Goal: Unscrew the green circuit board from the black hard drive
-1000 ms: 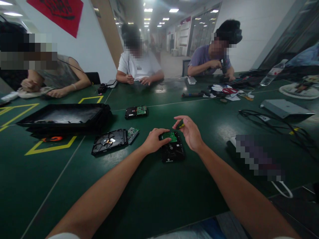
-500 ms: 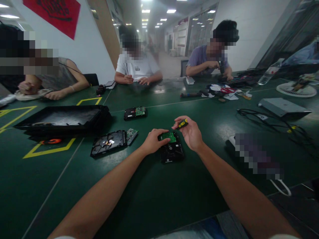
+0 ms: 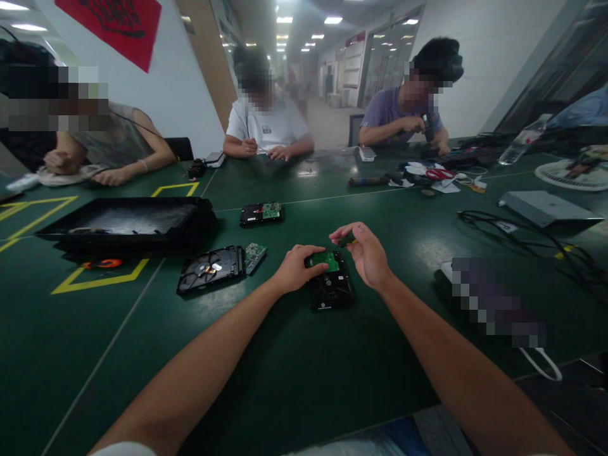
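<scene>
A black hard drive (image 3: 335, 294) lies flat on the table in front of me, its green circuit board (image 3: 332, 261) facing up. My left hand (image 3: 298, 269) grips its left side, with the thumb across the board and the fingers at the far edge. Just right of the drive's far end, my right hand (image 3: 367, 253) is closed around a small yellow-and-black screwdriver (image 3: 350, 241), mostly hidden by the fingers. Whether its tip touches the drive I cannot tell. To the left lie another hard drive (image 3: 211, 271) and a loose circuit board (image 3: 255, 257). A third hard drive (image 3: 261, 214) sits farther back.
Stacked black trays (image 3: 126, 221) stand at the left. On the right are a blurred-out object (image 3: 494, 301) with a white loop, black cables (image 3: 503, 229) and a grey metal box (image 3: 551, 209). A plastic bottle (image 3: 525, 139) stands farther back. Several people work around the table.
The screwdriver has turned within my right hand, so less of its yellow handle shows. My left hand keeps its hold on the hard drive. The whole view has shifted slightly.
</scene>
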Demonstrator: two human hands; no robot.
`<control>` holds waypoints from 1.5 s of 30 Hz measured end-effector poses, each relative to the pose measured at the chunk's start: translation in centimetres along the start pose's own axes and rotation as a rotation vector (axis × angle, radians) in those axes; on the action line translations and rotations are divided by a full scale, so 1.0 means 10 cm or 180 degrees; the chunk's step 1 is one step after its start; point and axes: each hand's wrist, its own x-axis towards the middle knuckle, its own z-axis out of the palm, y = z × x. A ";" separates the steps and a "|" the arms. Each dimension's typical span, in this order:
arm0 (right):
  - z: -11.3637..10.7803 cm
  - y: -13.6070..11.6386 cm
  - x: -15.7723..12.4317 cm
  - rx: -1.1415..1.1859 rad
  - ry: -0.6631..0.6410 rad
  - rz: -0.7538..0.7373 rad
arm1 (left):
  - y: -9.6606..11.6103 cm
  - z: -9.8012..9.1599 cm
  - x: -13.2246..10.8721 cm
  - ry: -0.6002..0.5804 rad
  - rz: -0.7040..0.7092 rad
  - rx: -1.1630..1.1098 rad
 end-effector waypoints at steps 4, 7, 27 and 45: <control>0.04 0.00 -0.01 0.0185 0.0112 0.0107 | -0.01 0.01 0.00 -0.0016 -0.0033 0.0009; 0.04 0.01 0.00 0.0210 0.0187 0.0071 | -0.02 0.01 0.00 -0.0011 -0.0020 0.0005; 0.02 0.01 -0.02 0.0164 0.0040 0.0064 | -0.01 0.01 0.00 0.0037 -0.0009 -0.0036; 0.01 0.03 -0.04 -0.0137 0.0033 0.0075 | -0.04 0.03 0.01 0.0030 0.0033 -0.0027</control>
